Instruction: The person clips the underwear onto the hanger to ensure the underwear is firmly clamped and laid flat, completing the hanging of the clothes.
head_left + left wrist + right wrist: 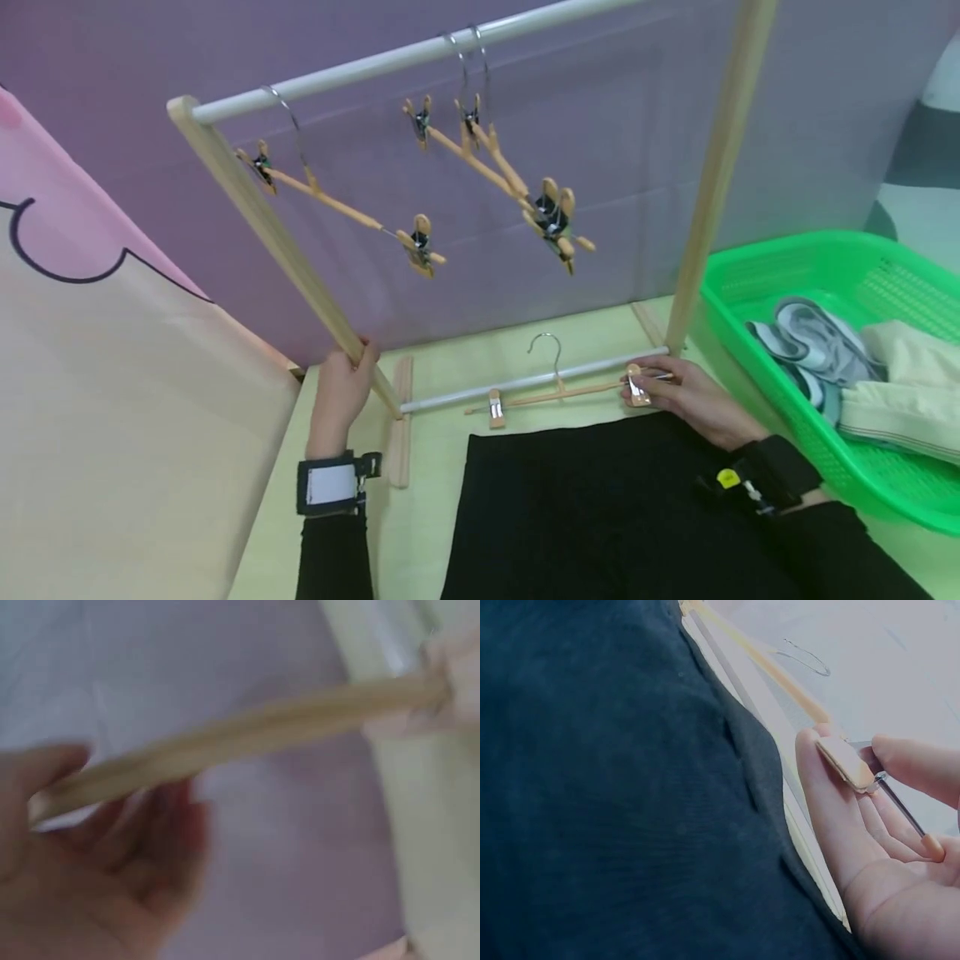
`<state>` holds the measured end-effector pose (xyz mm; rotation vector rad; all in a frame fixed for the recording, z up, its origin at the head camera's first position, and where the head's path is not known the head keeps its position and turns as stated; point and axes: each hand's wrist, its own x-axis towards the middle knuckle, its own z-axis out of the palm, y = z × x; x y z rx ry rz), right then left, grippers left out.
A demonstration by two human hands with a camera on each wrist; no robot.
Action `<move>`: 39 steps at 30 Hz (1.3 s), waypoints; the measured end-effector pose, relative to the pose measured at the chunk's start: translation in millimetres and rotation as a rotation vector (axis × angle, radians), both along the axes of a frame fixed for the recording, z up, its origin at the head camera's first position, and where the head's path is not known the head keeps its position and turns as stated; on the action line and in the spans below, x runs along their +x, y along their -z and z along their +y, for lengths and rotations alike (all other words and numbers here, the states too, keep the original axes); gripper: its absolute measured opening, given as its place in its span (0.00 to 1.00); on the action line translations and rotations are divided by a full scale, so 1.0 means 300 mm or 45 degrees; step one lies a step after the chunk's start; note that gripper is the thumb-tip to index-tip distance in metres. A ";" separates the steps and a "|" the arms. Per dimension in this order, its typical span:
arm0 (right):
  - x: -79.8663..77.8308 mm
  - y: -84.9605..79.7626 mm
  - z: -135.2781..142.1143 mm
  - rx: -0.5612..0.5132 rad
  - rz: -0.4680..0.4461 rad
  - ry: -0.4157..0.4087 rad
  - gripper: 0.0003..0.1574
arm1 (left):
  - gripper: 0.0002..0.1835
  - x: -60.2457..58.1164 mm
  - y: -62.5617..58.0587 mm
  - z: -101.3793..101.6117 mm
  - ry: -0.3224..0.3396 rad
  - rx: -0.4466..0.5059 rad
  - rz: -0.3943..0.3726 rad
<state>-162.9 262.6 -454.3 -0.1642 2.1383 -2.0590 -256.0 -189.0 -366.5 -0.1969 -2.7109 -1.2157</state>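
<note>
A wooden clip hanger (558, 390) lies on the table just behind a black garment (600, 500). My right hand (686, 396) pinches its right-end clip (636, 386); in the right wrist view the clip (847, 763) sits between my thumb and fingers (829, 802), beside the garment's edge (757, 772). My left hand (343, 385) grips the slanted wooden leg (277, 242) of a small clothes rack; the left wrist view shows my hand (90, 855) around that leg (247, 742), blurred.
Three more clip hangers (480, 158) hang from the rack's white top rail (405, 54). A green basket (840, 358) with folded clothes stands at the right. A pink and cream panel (112, 375) stands at the left; a purple wall is behind.
</note>
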 end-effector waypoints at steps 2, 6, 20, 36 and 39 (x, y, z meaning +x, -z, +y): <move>-0.004 -0.002 -0.004 0.012 -0.001 -0.015 0.34 | 0.21 0.030 -0.026 -0.024 0.047 -0.175 -0.164; -0.013 -0.004 -0.011 0.045 -0.016 -0.024 0.35 | 0.24 0.078 -0.063 -0.042 0.158 -0.437 -0.432; -0.008 0.002 -0.003 -0.044 -0.023 -0.012 0.34 | 0.16 0.122 -0.054 0.262 0.524 -0.638 -0.238; 0.006 -0.038 0.008 0.409 0.137 0.006 0.28 | 0.25 0.113 0.080 0.878 0.938 -0.464 -0.237; 0.009 -0.057 0.007 0.551 0.227 -0.013 0.25 | 0.24 0.101 0.104 0.924 1.004 -0.398 -0.354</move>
